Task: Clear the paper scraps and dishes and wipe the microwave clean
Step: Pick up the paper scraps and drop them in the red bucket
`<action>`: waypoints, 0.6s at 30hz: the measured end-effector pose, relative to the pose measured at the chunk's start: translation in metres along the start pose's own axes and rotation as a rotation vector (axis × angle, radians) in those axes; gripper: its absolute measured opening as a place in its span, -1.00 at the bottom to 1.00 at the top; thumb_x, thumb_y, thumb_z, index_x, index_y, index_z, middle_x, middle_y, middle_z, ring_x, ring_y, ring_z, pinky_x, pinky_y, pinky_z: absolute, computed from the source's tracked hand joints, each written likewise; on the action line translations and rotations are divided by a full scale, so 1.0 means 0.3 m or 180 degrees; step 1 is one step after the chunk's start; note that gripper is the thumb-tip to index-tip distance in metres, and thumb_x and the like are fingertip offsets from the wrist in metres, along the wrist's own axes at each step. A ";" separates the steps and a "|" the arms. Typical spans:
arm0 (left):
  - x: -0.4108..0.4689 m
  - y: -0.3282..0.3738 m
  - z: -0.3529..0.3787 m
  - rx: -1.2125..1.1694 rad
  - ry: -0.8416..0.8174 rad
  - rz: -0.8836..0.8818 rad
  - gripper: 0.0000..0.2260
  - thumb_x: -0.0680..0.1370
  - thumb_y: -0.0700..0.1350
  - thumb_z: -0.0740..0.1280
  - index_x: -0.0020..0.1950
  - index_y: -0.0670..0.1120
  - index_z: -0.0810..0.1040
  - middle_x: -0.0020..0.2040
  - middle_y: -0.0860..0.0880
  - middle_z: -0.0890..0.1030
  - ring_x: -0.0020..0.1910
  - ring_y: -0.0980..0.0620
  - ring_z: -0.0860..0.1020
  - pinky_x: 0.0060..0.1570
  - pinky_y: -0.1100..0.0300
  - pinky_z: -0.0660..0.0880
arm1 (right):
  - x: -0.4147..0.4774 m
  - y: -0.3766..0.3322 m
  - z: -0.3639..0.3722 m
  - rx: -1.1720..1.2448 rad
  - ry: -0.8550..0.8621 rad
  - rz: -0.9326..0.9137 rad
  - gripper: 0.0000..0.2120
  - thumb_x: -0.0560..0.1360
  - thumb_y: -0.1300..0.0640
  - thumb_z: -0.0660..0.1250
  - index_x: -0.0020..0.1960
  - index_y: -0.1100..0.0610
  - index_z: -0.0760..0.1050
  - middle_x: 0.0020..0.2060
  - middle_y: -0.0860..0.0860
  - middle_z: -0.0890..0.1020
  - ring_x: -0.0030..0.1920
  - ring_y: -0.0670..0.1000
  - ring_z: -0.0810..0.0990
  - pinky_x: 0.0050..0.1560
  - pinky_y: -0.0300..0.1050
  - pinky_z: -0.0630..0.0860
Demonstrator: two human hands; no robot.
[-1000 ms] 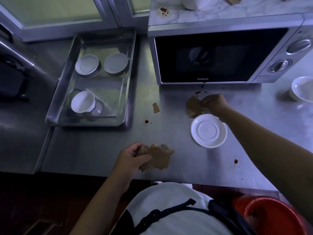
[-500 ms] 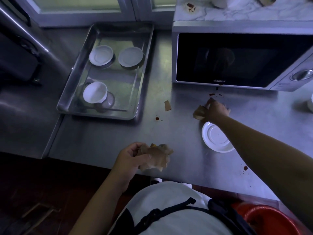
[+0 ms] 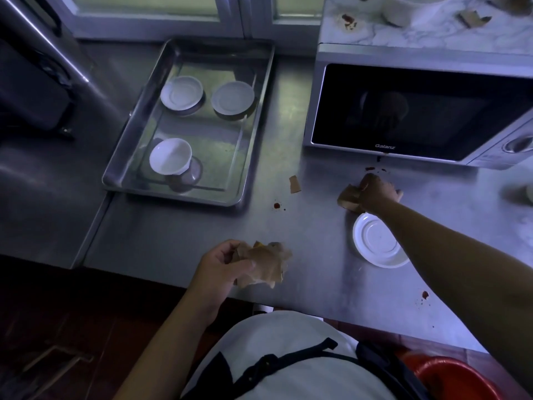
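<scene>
My left hand (image 3: 223,262) grips a crumpled bunch of brown paper scraps (image 3: 266,264) near the counter's front edge. My right hand (image 3: 376,193) grips another brown paper scrap (image 3: 347,197) on the steel counter, just in front of the microwave (image 3: 403,111). A white saucer (image 3: 375,243) lies right below that hand, partly under my forearm. One small loose scrap (image 3: 294,183) lies between the tray and the microwave. More scraps (image 3: 473,17) and a white bowl (image 3: 403,8) sit on the stained microwave top.
A steel tray (image 3: 253,116) at the left holds two saucers (image 3: 182,93) (image 3: 232,98) and a tipped white cup (image 3: 170,155). Red sauce spots (image 3: 277,205) (image 3: 424,295) mark the counter. A red bin (image 3: 461,379) stands at the lower right.
My right hand has closed on the scrap in front of the microwave and bunched it up. The view has shifted left. My left hand keeps its bunch in place.
</scene>
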State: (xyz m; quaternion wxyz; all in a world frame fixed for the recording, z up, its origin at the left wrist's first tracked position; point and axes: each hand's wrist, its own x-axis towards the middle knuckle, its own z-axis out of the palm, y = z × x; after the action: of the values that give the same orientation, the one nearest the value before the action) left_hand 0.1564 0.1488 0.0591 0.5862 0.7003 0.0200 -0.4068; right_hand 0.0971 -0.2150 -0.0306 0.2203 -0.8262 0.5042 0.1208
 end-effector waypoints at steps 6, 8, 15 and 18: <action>0.074 0.028 -0.011 -0.0139 0.0162 0.0095 -0.81 0.49 -0.40 0.38 -0.09 -0.11 0.62 -0.25 0.01 0.69 -0.27 0.07 0.63 -0.24 0.17 0.54 | -0.225 -0.155 -0.086 0.1828 0.0169 -0.0651 -0.87 0.43 0.06 0.42 -0.18 0.13 0.59 -0.34 -0.02 0.60 -0.21 0.09 0.58 -0.06 -0.07 0.51; 0.101 0.040 -0.010 -0.0163 0.0189 0.0099 -0.84 0.48 -0.40 0.39 -0.10 -0.15 0.61 -0.25 -0.01 0.67 -0.27 0.05 0.62 -0.30 0.24 0.54 | -0.337 -0.211 -0.127 0.2751 -0.0467 -0.0980 -0.91 0.43 0.35 0.45 -0.14 0.19 0.61 -0.30 0.04 0.66 -0.24 0.07 0.64 -0.13 -0.10 0.57; 0.188 0.076 -0.001 -0.0390 -0.0355 0.0149 -0.80 0.43 -0.41 0.44 -0.13 -0.10 0.64 -0.29 -0.07 0.64 -0.41 0.02 0.53 -0.47 0.24 0.42 | -0.571 -0.308 -0.131 0.1632 -0.1390 -0.1895 -0.89 0.44 0.27 0.49 -0.17 0.08 0.69 0.11 -0.06 0.63 0.11 -0.09 0.57 0.15 -0.25 0.52; 0.212 0.081 -0.005 -0.0317 -0.0877 0.0124 -0.82 0.32 -0.17 0.58 -0.13 0.01 0.72 -0.20 -0.06 0.70 -0.30 0.00 0.62 -0.38 0.18 0.50 | -0.580 -0.322 -0.098 0.1068 -0.0756 -0.2062 -0.95 0.45 0.22 0.49 -0.13 0.08 0.68 0.25 -0.12 0.48 0.21 -0.15 0.42 0.14 -0.47 0.35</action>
State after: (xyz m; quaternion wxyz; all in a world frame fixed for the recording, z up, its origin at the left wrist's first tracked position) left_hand 0.2120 0.1140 0.0409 0.6253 0.6081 -0.0541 -0.4862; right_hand 0.1016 -0.0554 0.0919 0.4362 -0.8754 0.2007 0.0556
